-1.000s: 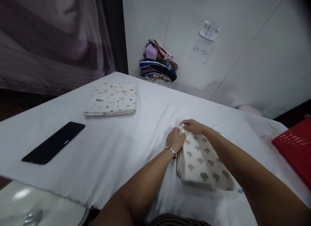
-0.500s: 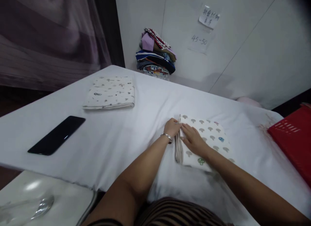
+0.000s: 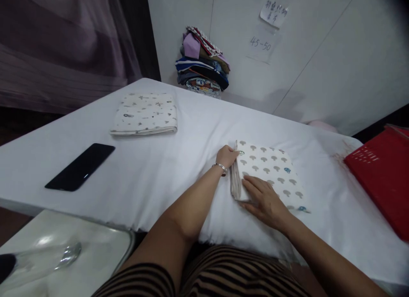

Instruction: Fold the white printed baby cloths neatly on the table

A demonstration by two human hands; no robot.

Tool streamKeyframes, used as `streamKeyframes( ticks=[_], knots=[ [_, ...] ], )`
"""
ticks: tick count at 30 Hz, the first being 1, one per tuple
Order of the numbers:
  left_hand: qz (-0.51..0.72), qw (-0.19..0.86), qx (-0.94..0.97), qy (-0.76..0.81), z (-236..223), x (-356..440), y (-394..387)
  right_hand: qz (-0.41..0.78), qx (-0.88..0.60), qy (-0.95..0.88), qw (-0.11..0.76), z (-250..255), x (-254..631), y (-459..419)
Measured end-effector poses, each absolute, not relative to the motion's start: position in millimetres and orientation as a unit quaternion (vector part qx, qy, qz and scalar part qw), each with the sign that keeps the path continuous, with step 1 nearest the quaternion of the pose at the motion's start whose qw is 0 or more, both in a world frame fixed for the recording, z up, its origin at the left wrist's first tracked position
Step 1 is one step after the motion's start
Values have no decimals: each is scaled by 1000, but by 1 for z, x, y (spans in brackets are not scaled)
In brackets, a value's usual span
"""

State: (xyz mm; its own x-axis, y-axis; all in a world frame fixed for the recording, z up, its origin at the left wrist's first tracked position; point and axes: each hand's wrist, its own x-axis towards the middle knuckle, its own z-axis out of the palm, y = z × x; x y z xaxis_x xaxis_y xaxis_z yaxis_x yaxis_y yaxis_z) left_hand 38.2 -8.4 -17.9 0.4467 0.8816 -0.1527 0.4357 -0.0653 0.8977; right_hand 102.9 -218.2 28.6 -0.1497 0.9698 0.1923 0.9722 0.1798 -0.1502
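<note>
A white folded cloth (image 3: 271, 167) with grey mushroom prints and a few green and blue ones lies on the white-covered table, its layered folds facing left. My left hand (image 3: 226, 156), with a bracelet at the wrist, is closed on the cloth's left edge near the far corner; some of its fingers are hidden. Toward the near left corner my right hand (image 3: 265, 201) rests with fingers stretched over the top layer and the thumb at the near edge. Another folded white cloth (image 3: 145, 113) with small dark prints lies farther off to the left, out of reach of both hands.
A black phone-like slab (image 3: 81, 167) lies at the table's left. Folded fabrics (image 3: 204, 62) are stacked behind the far edge, by the wall. On the right is a red item (image 3: 380, 173). A pale surface (image 3: 96, 241) with a clear bottle-like object (image 3: 47, 260) stands at lower left.
My right hand has slid toward me along the mushroom cloth, from beside my left hand to the near left corner. My left hand stays on the edge. The view has shifted slightly.
</note>
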Motion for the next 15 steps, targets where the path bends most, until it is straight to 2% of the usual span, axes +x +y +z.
streamKeyframes(
  ticks=[5, 12, 15],
  knots=[
    [226, 498, 694, 468, -15, 37, -10, -67, -639, -758, 111, 13, 106, -219],
    [227, 493, 701, 463, -13, 36, -11, -58, -702, -678, 211, 11, 95, -215],
    [223, 488, 705, 463, -13, 36, -10, -68, -694, -686, 209, 1, 85, -212]
  ],
)
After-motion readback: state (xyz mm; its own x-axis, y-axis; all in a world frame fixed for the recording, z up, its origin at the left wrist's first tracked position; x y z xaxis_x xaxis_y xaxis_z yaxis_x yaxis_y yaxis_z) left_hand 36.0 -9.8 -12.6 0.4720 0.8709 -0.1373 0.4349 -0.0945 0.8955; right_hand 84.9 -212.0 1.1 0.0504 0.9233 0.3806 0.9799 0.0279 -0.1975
